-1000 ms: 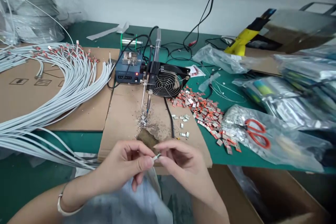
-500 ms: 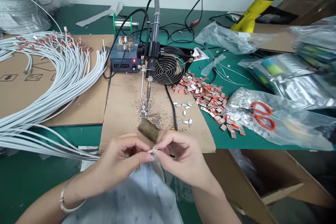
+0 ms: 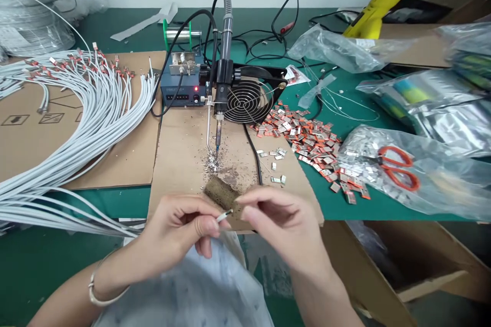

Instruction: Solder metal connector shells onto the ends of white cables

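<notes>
Between thumb and fingers, my left hand [image 3: 187, 227] pinches a white cable [image 3: 222, 216] whose short dark-tipped end points right. Just right of that tip, my right hand [image 3: 286, 225] has its thumb and index finger apart, with nothing visible between them. A brown, sponge-like block [image 3: 221, 193] lies on the cardboard right behind the cable end. Above it stands a soldering iron [image 3: 222, 89] clamped tip-down, with scattered solder bits [image 3: 213, 162] under its tip. The bundle of white cables [image 3: 126, 117] spreads out to the left.
A blue soldering station [image 3: 180, 87], a solder spool [image 3: 180, 36] and a black fan [image 3: 247, 101] stand behind. At right are piled orange-and-silver USB connectors [image 3: 307, 138], orange-handled scissors [image 3: 399, 167] on a plastic bag, and a yellow tool [image 3: 378, 10]. An open cardboard box [image 3: 433, 286] sits below the table edge.
My right hand has come off the cable end and moved slightly right, its fingers parting. The cable tip now shows in my left hand. The view has shifted a little.
</notes>
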The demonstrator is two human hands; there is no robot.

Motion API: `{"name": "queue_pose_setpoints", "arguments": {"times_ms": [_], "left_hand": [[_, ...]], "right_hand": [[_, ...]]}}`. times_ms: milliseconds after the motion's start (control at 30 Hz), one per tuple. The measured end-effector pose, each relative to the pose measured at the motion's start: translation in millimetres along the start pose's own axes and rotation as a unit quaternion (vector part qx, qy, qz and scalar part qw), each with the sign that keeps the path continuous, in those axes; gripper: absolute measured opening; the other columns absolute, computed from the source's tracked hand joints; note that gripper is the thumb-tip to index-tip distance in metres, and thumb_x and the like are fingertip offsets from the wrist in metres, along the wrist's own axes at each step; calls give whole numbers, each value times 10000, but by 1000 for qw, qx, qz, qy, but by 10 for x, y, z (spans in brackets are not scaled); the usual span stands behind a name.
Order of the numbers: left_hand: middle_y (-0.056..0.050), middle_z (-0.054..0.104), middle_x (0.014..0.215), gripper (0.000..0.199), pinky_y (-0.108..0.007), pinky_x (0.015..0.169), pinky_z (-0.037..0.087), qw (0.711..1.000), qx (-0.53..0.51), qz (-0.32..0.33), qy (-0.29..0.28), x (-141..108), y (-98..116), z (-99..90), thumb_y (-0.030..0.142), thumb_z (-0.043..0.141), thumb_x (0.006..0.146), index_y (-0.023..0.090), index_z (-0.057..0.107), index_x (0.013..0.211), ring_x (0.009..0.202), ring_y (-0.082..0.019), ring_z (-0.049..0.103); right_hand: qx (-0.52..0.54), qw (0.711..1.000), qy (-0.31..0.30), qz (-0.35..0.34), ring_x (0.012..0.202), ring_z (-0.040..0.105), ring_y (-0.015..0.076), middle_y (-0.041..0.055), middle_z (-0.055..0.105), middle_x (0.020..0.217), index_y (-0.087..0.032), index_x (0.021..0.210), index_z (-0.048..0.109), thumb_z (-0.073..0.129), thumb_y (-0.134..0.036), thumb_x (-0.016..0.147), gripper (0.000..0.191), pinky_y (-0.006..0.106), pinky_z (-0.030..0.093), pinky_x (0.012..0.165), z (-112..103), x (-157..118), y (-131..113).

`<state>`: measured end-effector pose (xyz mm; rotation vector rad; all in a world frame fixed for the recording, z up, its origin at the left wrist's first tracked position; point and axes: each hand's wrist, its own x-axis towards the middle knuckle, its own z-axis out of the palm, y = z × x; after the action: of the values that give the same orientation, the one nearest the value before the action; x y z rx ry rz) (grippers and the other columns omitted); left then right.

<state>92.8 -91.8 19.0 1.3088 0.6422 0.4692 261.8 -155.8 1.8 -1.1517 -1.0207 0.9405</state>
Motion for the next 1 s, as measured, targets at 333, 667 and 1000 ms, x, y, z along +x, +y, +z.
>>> {"name": "queue_pose_setpoints", "arguments": {"times_ms": [333, 667, 1000], "left_hand": [[18, 542, 577, 218, -171, 486, 423, 989, 129, 76, 9, 36, -78, -50, 250, 517, 878, 130, 662, 767, 466, -65, 526], [-48, 599, 747, 318, -197, 522, 384, 803, 482, 346, 60, 17, -163, -124, -38, 423, 807, 130, 594, 1016, 611, -106, 508], [-2, 599, 538, 369, -168, 385, 414, 981, -153, -89, -82, 126, -64, -60, 462, 615, 775, 121, 566, 643, 346, -67, 517]], "right_hand": [[-127, 986, -30, -105, 520, 476, 107, -12, 613, 572, -202, 816, 720, 595, -43, 749, 213, 232, 384, 485, 132, 2, -31], [-103, 993, -36, -41, 438, 441, 97, -2, 609, 501, -193, 709, 742, 619, -56, 683, 186, 212, 331, 405, 98, 57, -52], [265, 963, 1, 51, 331, 395, 71, -58, 469, 387, -230, 638, 706, 691, -342, 742, 154, 193, 354, 351, 459, -10, 277]]}}
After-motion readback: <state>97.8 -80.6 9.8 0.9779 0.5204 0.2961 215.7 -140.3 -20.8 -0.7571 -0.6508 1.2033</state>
